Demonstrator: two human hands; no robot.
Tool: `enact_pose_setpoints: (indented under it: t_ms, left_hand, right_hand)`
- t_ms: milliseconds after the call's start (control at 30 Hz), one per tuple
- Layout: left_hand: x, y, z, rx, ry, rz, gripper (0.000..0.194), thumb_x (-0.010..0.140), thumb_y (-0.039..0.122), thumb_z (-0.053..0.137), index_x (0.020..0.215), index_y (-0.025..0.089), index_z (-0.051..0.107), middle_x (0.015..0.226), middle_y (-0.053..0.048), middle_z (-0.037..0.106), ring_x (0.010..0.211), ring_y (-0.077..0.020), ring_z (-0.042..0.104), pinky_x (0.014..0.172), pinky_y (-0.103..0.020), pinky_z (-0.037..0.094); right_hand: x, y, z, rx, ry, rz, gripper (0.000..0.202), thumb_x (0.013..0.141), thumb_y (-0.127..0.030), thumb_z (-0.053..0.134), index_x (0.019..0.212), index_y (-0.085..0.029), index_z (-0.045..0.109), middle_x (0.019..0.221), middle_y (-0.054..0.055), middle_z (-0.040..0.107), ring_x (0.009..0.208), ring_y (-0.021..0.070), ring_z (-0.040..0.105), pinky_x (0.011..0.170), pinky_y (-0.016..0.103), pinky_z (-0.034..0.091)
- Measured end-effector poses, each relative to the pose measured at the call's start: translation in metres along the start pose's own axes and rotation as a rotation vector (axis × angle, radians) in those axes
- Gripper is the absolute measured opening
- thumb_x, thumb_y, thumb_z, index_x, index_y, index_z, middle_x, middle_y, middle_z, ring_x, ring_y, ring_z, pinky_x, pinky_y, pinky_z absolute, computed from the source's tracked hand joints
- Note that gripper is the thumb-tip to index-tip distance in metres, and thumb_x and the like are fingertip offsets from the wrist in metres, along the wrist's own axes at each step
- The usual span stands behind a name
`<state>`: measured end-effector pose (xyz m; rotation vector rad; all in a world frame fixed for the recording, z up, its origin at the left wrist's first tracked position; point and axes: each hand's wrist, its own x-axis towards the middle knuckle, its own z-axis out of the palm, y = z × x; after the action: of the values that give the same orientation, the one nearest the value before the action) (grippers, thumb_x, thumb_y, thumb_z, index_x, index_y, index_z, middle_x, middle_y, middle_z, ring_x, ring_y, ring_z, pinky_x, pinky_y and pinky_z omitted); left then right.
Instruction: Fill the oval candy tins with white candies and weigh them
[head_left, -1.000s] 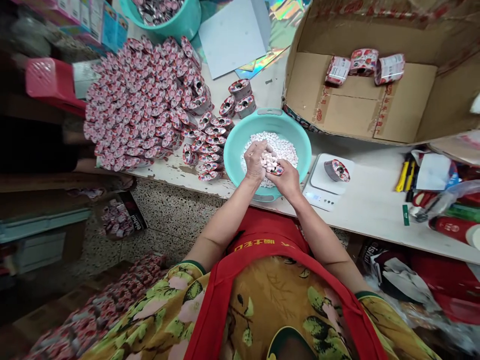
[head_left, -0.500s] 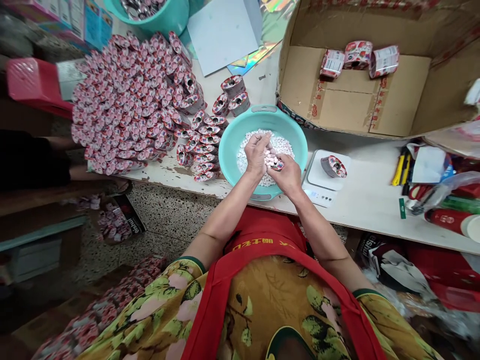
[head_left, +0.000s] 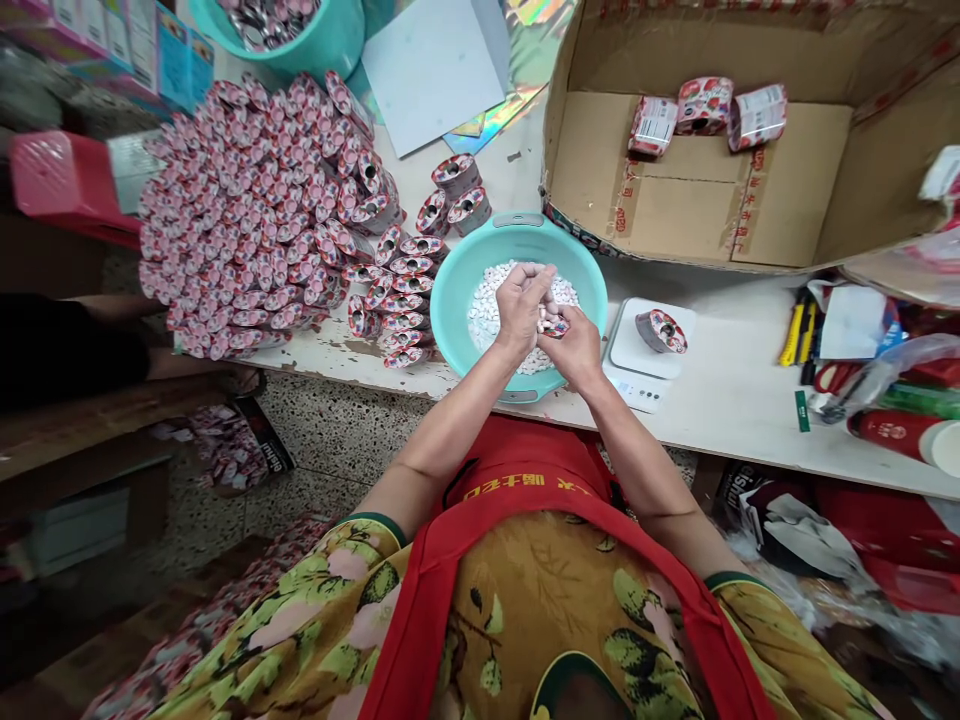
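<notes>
My left hand (head_left: 519, 305) is cupped, fingers curled, with small white candy-like pieces (head_left: 543, 318) at its palm side. Just beside it, my right hand (head_left: 574, 345) grips a small red-printed container (head_left: 556, 327), its opening turned toward the left hand. Both hands are over a turquoise basin (head_left: 445, 300), where loose white pieces (head_left: 487, 318) cover the bottom. A similar container (head_left: 661, 331) rests on a white scale (head_left: 626, 345) right of the basin.
Several printed containers (head_left: 405, 300) stand left of the basin, beside a large pile (head_left: 247, 220). A cardboard box (head_left: 675, 225) holds three containers. Another turquoise tub (head_left: 341, 45), a yellow cutter (head_left: 791, 335) and a red bottle (head_left: 885, 430) are around. Another person's arm (head_left: 187, 365) shows at left.
My left hand has turned and closed more over the container, and fewer white pieces show between the hands. The whole view has shifted slightly.
</notes>
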<state>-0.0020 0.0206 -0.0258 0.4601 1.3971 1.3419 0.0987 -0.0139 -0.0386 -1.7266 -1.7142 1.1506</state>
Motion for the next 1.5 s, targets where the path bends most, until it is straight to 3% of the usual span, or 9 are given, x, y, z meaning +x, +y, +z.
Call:
enact_pose_setpoints:
  t_ms: [367,600,733,867,967,1133,1233,1367,1500]
  left_hand:
    - [-0.002,0.012,0.007,0.027,-0.132,-0.061,0.034,0.085,0.041,0.077,0.079,0.020,0.051,0.054,0.010,0.043,0.037,-0.0019,0.032,0.037,-0.018,0.023]
    - [0.018,0.030,-0.032,-0.145,-0.097,-0.146,0.023,0.088,0.036,0.070,0.081,0.020,0.055,0.062,0.006,0.046,0.042,-0.0029,0.030,0.039,-0.020,0.020]
    - [0.011,0.019,-0.053,0.150,-0.062,-0.073,0.028,0.087,0.046,0.068,0.081,0.020,0.059,0.068,0.002,0.052,0.051,-0.0066,0.039,0.046,-0.022,0.028]
    - [-0.006,-0.006,-0.054,0.600,-0.272,0.088,0.026,0.077,0.042,0.078,0.076,0.018,0.066,0.077,0.000,0.062,0.073,-0.0122,0.053,0.066,-0.024,0.042]
    - [-0.007,-0.018,-0.057,0.620,-0.307,0.109,0.026,0.076,0.039,0.076,0.067,0.017,0.065,0.072,0.000,0.061,0.073,-0.0121,0.054,0.068,-0.024,0.043]
    - [0.011,-0.020,-0.082,0.186,-0.169,-0.294,0.036,0.076,0.047,0.079,0.072,0.018,0.057,0.059,0.006,0.044,0.044,-0.0035,0.028,0.041,-0.017,0.016]
    - [0.019,-0.019,-0.090,0.062,-0.182,-0.487,0.042,0.077,0.053,0.078,0.073,0.018,0.055,0.062,0.004,0.049,0.042,-0.0016,0.030,0.039,-0.016,0.009]
    - [0.013,-0.020,-0.057,0.216,-0.265,-0.456,0.040,0.077,0.053,0.077,0.073,0.017,0.061,0.055,0.005,0.044,0.040,-0.0025,0.029,0.039,-0.017,0.011]
    - [-0.004,-0.034,0.023,0.501,-0.537,-0.084,0.019,0.079,0.034,0.078,0.076,0.018,0.069,0.058,0.004,0.052,0.047,-0.0070,0.041,0.048,-0.020,0.028]
  right_hand:
    - [0.000,0.011,-0.003,0.251,0.008,-0.034,0.038,0.064,-0.029,0.075,0.101,-0.022,0.071,0.102,0.004,0.071,0.097,0.0249,0.066,0.092,0.039,0.052]
    - [-0.009,0.026,-0.009,0.553,-0.050,-0.021,0.049,0.063,-0.042,0.084,0.106,-0.021,0.071,0.106,0.003,0.072,0.100,0.0230,0.067,0.096,0.038,0.052]
    - [-0.011,0.028,-0.012,0.555,-0.069,0.023,0.050,0.063,-0.042,0.083,0.108,-0.022,0.071,0.109,0.003,0.073,0.102,0.0231,0.067,0.097,0.039,0.052]
    - [-0.010,0.022,-0.012,0.338,-0.036,0.043,0.039,0.066,-0.033,0.077,0.104,-0.022,0.072,0.107,0.004,0.073,0.101,0.0243,0.068,0.097,0.040,0.053]
    - [-0.009,0.018,-0.014,0.220,-0.052,0.047,0.035,0.067,-0.031,0.076,0.100,-0.022,0.072,0.106,0.005,0.073,0.101,0.0250,0.068,0.097,0.042,0.052]
    - [-0.020,0.024,-0.035,0.410,-0.068,0.070,0.045,0.067,-0.041,0.080,0.106,-0.021,0.071,0.105,0.004,0.074,0.098,0.0219,0.068,0.095,0.039,0.054]
    - [-0.039,0.042,-0.064,0.554,-0.058,0.077,0.052,0.062,-0.044,0.085,0.107,-0.022,0.070,0.103,0.004,0.074,0.096,0.0217,0.069,0.091,0.039,0.056]
    - [-0.068,0.089,-0.114,0.553,0.328,0.167,0.054,0.059,-0.043,0.084,0.106,-0.022,0.068,0.106,0.005,0.072,0.098,0.0236,0.070,0.088,0.042,0.058]
    - [-0.085,0.142,-0.148,0.455,0.751,0.254,0.056,0.058,-0.044,0.079,0.105,-0.019,0.063,0.102,0.004,0.068,0.097,0.0230,0.069,0.091,0.043,0.057]
